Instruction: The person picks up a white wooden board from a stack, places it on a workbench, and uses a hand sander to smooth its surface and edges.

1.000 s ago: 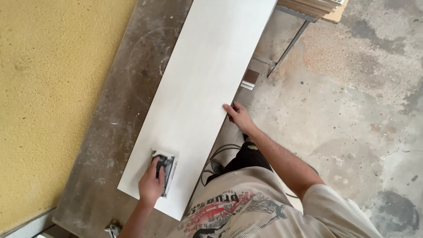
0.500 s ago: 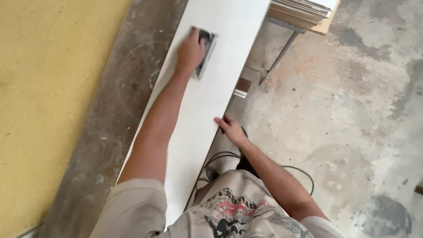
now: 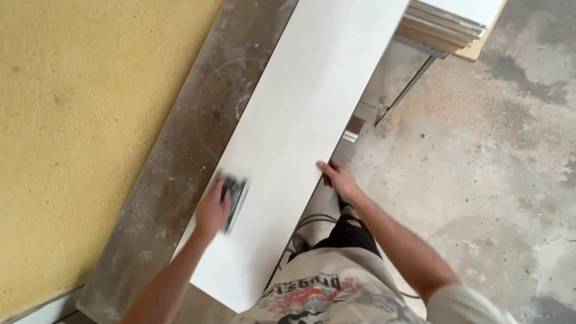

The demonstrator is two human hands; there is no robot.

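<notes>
So your left hand (image 3: 211, 211) is wrapped around a small dark handheld sander block (image 3: 234, 201), fingers closed over its top, and it's pressed flat on the long white rectangular board (image 3: 312, 120). The sander sits on the near-left part of that board, close to its left edge, and it's blurry, so you can't make out much detail on it. Your right hand (image 3: 339, 179) is open, fingers spread and resting on the right edge of the same board, not gripping anything, just flat against the rim about midway along the visible length.

That board runs diagonally from the near side up to the far right, lying on a grey, scuffed, dusty desk (image 3: 198, 120) that sticks out along the board's left side. Left of the desk you've got a rough yellow textured wall (image 3: 78, 120). Off the far right end there's a stack of thin pale panels (image 3: 444, 27) sitting on a metal frame. On the right is the stained concrete floor (image 3: 492, 168) with sawdust on it, and a black cable (image 3: 312, 222) loops on the floor right by your legs, just under the board's right edge.
</notes>
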